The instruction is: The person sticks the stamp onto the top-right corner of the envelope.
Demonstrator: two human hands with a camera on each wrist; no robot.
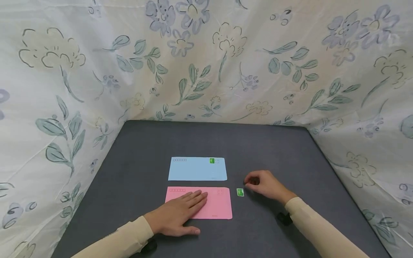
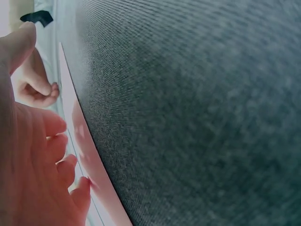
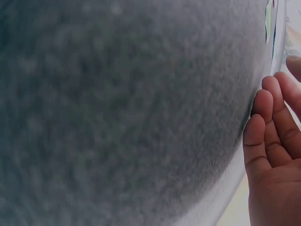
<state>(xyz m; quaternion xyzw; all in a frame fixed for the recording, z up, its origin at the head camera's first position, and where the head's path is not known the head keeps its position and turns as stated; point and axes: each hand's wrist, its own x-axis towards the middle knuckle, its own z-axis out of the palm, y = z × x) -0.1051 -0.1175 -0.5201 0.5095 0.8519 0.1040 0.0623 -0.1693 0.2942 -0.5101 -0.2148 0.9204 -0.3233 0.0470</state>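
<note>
My left hand [image 1: 182, 214] lies with straight fingers on a pink envelope [image 1: 216, 206], its thumb resting on the table below the envelope's lower edge. The left wrist view shows the same pink envelope [image 2: 84, 146] edge-on beneath the fingers. To the right of that envelope, a small green stamp [image 1: 240, 192] with a white border lies on the table. Just right of and above the stamp is my right hand [image 1: 268, 184], fingers loosely bent, apart from the stamp and with nothing visible in them. In the right wrist view, the right hand's fingers [image 3: 256, 132] are close to the table surface.
Above the pink envelope lies a light blue envelope [image 1: 196, 170] bearing a green stamp [image 1: 212, 161] near its upper right corner. Both envelopes are on a dark grey table [image 1: 142, 143]. Flower-patterned white cloth [image 1: 206, 93] hangs around the table's back and sides.
</note>
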